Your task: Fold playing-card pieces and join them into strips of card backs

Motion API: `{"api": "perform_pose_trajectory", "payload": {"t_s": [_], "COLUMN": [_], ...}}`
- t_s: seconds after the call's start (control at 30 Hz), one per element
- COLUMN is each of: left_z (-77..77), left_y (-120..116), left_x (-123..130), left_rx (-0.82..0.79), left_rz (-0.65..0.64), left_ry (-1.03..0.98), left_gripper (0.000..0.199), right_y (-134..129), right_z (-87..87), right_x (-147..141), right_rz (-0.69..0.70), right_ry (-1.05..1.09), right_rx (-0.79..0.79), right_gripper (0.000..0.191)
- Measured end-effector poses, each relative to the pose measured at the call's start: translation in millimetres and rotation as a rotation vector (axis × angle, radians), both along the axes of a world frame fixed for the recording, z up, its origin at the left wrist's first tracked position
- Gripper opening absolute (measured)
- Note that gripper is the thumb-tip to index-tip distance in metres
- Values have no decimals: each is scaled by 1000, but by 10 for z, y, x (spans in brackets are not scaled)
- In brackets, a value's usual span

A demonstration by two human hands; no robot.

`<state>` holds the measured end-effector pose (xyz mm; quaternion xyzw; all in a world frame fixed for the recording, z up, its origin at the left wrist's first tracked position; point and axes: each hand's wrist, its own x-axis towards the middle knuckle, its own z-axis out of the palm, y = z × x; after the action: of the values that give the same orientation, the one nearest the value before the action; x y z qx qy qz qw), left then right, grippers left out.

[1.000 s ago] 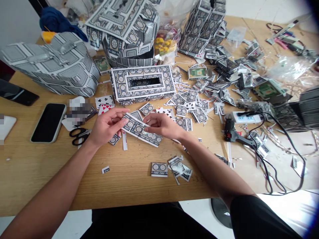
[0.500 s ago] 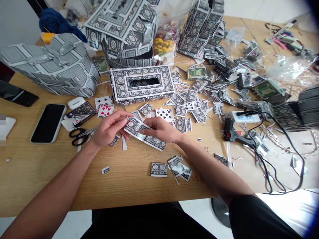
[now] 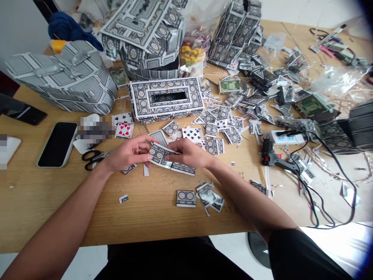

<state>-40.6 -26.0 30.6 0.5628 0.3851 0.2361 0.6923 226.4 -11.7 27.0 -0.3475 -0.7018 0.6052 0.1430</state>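
Above the wooden table I hold a strip of joined playing cards (image 3: 159,154), its dark patterned backs facing up. My left hand (image 3: 131,153) pinches the strip's left end between thumb and fingers. My right hand (image 3: 188,153) grips it near the middle, thumb on top, and covers part of its upper edge. Just behind the hands lie loose cards, among them a spade card (image 3: 192,134). A tissue box covered in cards (image 3: 167,111) stands farther back. Black-handled scissors (image 3: 92,156) rest left of my left hand, partly hidden behind it.
A phone (image 3: 57,144) lies at the left. A glue gun (image 3: 275,158) with its cable and a power strip (image 3: 284,137) are at the right. Cut card pieces (image 3: 185,198) lie near the front edge. Card-made bags (image 3: 72,79) and scraps fill the back.
My left hand has shifted slightly right and closed its thumb and fingers on the strip's left end. The strip has turned a little flatter. My right hand keeps nearly the same place.
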Motion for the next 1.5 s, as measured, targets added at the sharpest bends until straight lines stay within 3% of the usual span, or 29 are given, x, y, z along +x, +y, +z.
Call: {"api": "perform_pose_trajectory", "payload": {"t_s": [0.23,0.47,0.87,1.17,1.5], "left_z": [-18,7,-7,43,61], "left_y": [7,12,8,2,22], "left_x": [-25,-14,-40,-11,-37], "left_rx": [5,4,-2,-71,-91], "left_rz": [66,-4,-116,-199,-156], "left_ry": [19,-9,83,61,21], "left_gripper": [32,23,38,15,17], "right_y": [11,30,-5,-12,-8], "right_z": [-17,-11,-35,-82,-76], "right_x": [17,32,13,-1,8], "right_rz": [-19,13,77,42,-19], "right_ry": [-33,-16,-76,-19,40], "right_rx": [40,21,52,-32,-75], "right_gripper": [25,21,16,22,26]}}
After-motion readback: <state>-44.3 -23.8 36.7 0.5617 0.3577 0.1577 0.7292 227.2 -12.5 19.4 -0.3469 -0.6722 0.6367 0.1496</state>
